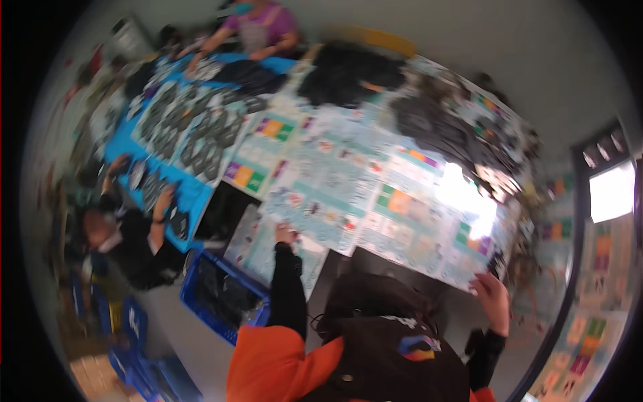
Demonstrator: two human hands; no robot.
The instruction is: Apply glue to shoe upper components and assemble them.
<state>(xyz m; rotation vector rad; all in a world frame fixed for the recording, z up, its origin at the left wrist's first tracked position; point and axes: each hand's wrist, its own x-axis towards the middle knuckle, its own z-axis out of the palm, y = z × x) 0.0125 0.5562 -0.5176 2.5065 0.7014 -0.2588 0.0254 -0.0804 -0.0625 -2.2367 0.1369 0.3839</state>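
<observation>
The left hand lies low over the near edge of the surface, fingers spread loosely and pointing away from the wearer, and no object shows in its grasp; blur hides whether it presses down or only hovers. The pale printed sheet nearest to it lies flat at that edge, partly hidden by the dark sleeve; this is the thing closest to being handled. The right hand is raised at the near right corner, well apart from the left, fingers slightly bent and seemingly free of any load; whether its fingertips touch the edge I cannot tell.

As a judgement, the step in hand looks like placing or steadying at the near edge rather than lifting; any grip on the sheet calls for the left fingers to find its border and close, with the right hand brought inward if two are needed. Just beside the left forearm stands a blue crate with dark contents; dark fabric lies heaped at the far side; at the left, a co-worker bends over blue sheeting.
</observation>
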